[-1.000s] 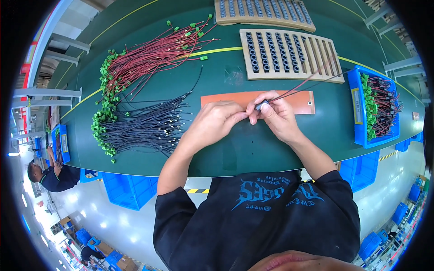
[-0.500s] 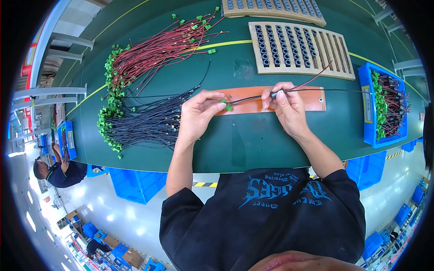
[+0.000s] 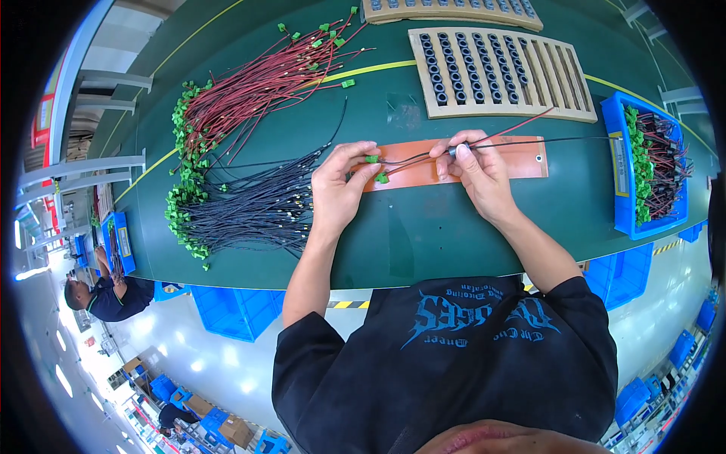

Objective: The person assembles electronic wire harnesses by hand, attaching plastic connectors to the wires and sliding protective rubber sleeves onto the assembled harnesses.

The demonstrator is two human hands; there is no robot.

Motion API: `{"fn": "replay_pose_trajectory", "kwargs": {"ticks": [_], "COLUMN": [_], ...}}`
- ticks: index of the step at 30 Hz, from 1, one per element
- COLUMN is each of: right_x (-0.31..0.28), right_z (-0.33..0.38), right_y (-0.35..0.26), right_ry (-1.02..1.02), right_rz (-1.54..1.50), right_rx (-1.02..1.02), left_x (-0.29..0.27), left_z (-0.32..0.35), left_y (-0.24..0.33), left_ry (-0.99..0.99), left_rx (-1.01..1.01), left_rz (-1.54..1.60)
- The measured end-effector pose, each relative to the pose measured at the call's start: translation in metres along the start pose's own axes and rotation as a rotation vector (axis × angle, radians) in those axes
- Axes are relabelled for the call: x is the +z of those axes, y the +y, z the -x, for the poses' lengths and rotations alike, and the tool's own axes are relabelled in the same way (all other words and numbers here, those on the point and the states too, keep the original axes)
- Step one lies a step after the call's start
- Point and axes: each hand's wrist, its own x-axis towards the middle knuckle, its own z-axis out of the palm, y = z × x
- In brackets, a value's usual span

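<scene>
My left hand (image 3: 339, 189) is closed, its thumb and fingers pinching a green connector (image 3: 372, 159) on the end of a black wire. A second green connector (image 3: 382, 178), on a red wire, hangs free just below those fingertips. My right hand (image 3: 482, 175) grips a small dark ferrite ring (image 3: 457, 150) between thumb and fingers. Both wires run through the ring; beyond it the red wire (image 3: 522, 125) slants up and the black wire (image 3: 567, 139) stretches right. Under both hands lies an orange-brown strip (image 3: 522, 160) on the green table.
Bundles of red wires (image 3: 249, 106) and black wires (image 3: 249, 208) with green connectors lie left. A cardboard tray (image 3: 563, 83) of dark rings stands at the back, another tray (image 3: 454, 11) behind it. On the right, a blue bin (image 3: 624, 204) holds wire assemblies. A co-worker (image 3: 113, 295) is far left.
The two green connectors have come apart: one stays at my left fingertips, the other now hangs below. My right hand still holds the ring. The view has shifted slightly.
</scene>
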Motion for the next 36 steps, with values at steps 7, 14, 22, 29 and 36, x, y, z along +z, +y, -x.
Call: {"fn": "replay_pose_trajectory", "kwargs": {"ticks": [7, 14, 22, 29, 36], "right_x": [-0.001, 0.0, 0.005, 0.002, 0.003], "right_z": [0.001, 0.0, 0.001, 0.0, 0.0], "right_y": [0.0, 0.002, 0.007, 0.005, 0.005], "right_ry": [-0.002, 0.004, 0.025, 0.047, 0.026], "right_rz": [-0.025, 0.005, 0.148, 0.227, 0.19], "right_rx": [0.01, -0.003, -0.077, -0.044, -0.05], "left_x": [-0.001, 0.001, 0.003, 0.005, 0.0], "left_z": [0.0, -0.004, -0.002, 0.019, 0.021], "left_y": [0.001, 0.003, 0.001, 0.016, 0.009], "left_ry": [0.026, 0.0, -0.037, -0.021, 0.038], "left_rx": [0.08, -0.021, -0.057, 0.291, 0.389], "left_rz": [0.019, 0.012, -0.3, -0.629, -0.573]}}
